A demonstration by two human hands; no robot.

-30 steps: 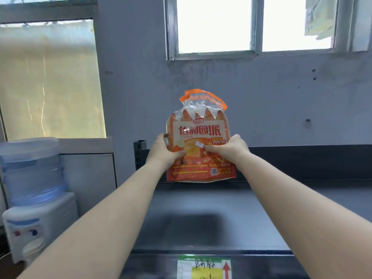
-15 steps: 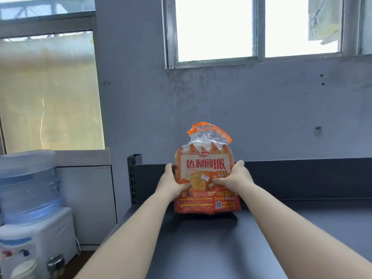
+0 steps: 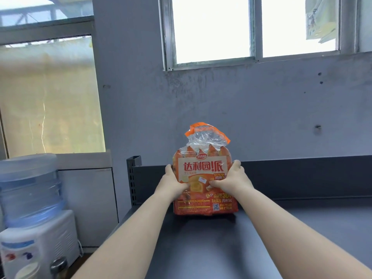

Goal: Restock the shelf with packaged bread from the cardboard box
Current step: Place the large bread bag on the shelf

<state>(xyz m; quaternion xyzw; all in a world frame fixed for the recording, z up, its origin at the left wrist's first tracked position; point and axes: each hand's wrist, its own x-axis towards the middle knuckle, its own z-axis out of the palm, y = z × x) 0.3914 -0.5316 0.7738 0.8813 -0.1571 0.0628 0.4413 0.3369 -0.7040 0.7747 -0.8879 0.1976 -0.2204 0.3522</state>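
Note:
An orange bread package (image 3: 203, 172) with red Chinese lettering stands upright on the dark grey top shelf (image 3: 221, 244), close to the shelf's back panel (image 3: 302, 176). My left hand (image 3: 171, 184) grips its left side and my right hand (image 3: 231, 180) grips its right side, thumbs pressed on the front. The package's bottom edge rests on the shelf surface. The cardboard box is out of view.
A water dispenser (image 3: 30, 218) with a blue bottle stands on the floor to the left of the shelf. A grey wall with a window (image 3: 255, 29) rises behind the shelf. The shelf surface stretches bare to the right of the package.
The package came down from the air and now stands on the shelf near the back panel. Both hands stayed on its sides. The camera has tilted up slightly.

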